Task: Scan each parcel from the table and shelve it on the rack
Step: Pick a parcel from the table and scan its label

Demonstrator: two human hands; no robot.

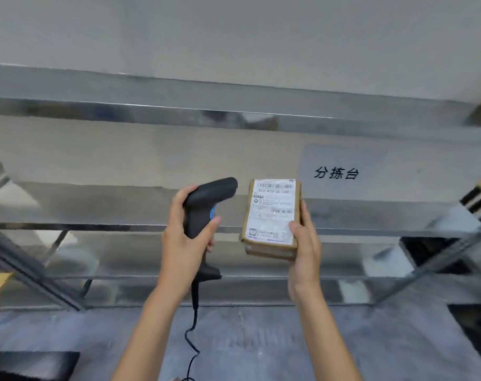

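Our left hand [183, 237] has its fingers wrapped on the black scanner [206, 204], cable [192, 325] hanging. Our right hand [305, 243] grips the labelled parcel [271, 218], just right of it, before the steel bench [96, 204] signed at far right [337, 173].

Brown cardboard parcel [271, 215], shiny metal rack [96, 226]

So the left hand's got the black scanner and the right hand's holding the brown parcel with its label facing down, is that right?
Not quite. The head view shows the left hand gripping the black scanner and the right hand holding the brown parcel, but the white label faces up toward the camera, not down.
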